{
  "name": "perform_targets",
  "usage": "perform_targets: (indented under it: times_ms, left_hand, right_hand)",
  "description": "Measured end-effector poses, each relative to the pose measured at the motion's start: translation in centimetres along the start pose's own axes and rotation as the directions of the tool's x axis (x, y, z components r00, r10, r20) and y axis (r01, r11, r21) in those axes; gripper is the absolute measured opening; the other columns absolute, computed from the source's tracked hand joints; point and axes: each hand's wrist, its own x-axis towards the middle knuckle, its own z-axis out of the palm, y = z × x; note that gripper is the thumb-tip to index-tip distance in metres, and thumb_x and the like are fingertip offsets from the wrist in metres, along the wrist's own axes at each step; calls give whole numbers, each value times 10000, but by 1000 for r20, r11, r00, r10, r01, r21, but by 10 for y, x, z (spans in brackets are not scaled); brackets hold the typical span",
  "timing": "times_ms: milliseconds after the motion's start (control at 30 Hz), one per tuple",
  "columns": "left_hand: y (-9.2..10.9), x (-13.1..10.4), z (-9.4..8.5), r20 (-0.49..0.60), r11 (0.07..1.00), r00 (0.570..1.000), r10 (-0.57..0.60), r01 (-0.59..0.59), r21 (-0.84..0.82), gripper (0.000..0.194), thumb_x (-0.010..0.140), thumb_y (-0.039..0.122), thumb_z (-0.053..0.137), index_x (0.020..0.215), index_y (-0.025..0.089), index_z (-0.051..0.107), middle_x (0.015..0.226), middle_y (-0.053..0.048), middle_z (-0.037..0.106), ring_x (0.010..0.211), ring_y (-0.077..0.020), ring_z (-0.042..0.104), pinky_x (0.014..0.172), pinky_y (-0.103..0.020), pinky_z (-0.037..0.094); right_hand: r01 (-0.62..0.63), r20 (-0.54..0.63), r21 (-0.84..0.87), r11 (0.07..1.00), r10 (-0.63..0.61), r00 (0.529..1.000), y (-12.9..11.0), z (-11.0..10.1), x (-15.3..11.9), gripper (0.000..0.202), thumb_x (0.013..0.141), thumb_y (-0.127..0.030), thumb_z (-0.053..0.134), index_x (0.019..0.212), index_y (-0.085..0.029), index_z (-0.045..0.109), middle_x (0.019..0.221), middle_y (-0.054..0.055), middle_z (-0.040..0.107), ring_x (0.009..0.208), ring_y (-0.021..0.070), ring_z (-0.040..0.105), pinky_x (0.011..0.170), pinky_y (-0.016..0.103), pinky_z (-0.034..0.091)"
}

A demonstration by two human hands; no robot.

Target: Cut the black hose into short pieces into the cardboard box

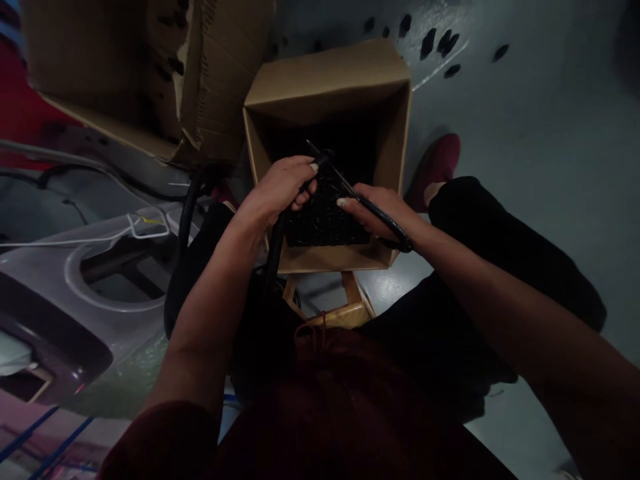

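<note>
My left hand [290, 183] is closed around a black strip [274, 250], whose end pokes out past the thumb over a cardboard box [325, 80]. The strip's other part hangs below the hand, outside the box's near left corner. In my right hand [377, 210] is a pair of black-handled scissors [340, 177], its blades pointing up and left, close to the strip's end. Small dark pieces [325, 220] lie inside the box under both hands. Whether the blades touch the strip cannot be told.
A larger open carton [225, 80] stands at the upper left. A grey plastic shell [45, 267] with a round opening lies at the left. Dark scraps [427, 43] are scattered on the floor. A wooden stool [345, 315] shows between my legs.
</note>
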Motion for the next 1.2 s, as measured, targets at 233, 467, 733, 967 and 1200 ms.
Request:
perform_targets:
  times_ms: [233, 467, 733, 967, 1200]
  left_hand:
    - [0, -5, 4, 60, 997, 998, 11, -7, -72, 171, 817, 100, 518, 957, 134, 610, 638, 31, 555, 414, -18, 418, 382, -141, 295]
    - [-6, -6, 11, 68, 993, 997, -44, 51, -109, 704, 766, 54, 480, 1455, 148, 371, 688, 42, 608, 433, -27, 476, 433, -130, 341]
    - [-18, -10, 29, 242, 986, 968, -69, 103, -130, 716, 807, 85, 567, 1481, 201, 354, 772, 13, 665, 465, -40, 522, 477, -156, 412]
    - [-15, -11, 25, 252, 994, 965, -66, 85, -66, 316, 986, 374, 456, 1121, 128, 603, 789, -42, 696, 519, -58, 592, 504, -156, 453]
    - [-13, -14, 27, 335, 987, 936, -104, 138, -80, 257, 948, 353, 549, 877, 111, 598, 718, -44, 671, 498, -79, 595, 525, -212, 481]
  right_hand:
    - [-53, -1, 248, 967, 55, 998, 8, 2, 7, 456, 895, -666, 459, 993, -229, 538, 743, 30, 626, 604, 183, 587, 577, 311, 463]
    - [-14, -41, 486, 874, 39, 998, 4, -1, 11, 463, 847, -683, 533, 995, -245, 497, 830, 30, 626, 689, 178, 626, 615, 316, 515]
    - [58, -185, 654, 754, 84, 979, 10, -1, 15, 341, 772, -372, 706, 1010, -250, 494, 712, -30, 534, 616, 166, 579, 575, 317, 486]
    - [-40, -171, 742, 669, 246, 954, 2, -11, 16, 295, 737, -176, 621, 949, -253, 430, 661, -65, 439, 552, 132, 494, 556, 301, 452]
    - [-73, -161, 702, 708, 258, 953, 12, -20, 18, 312, 767, -236, 654, 988, -268, 436, 763, -12, 548, 627, 152, 531, 606, 335, 490]
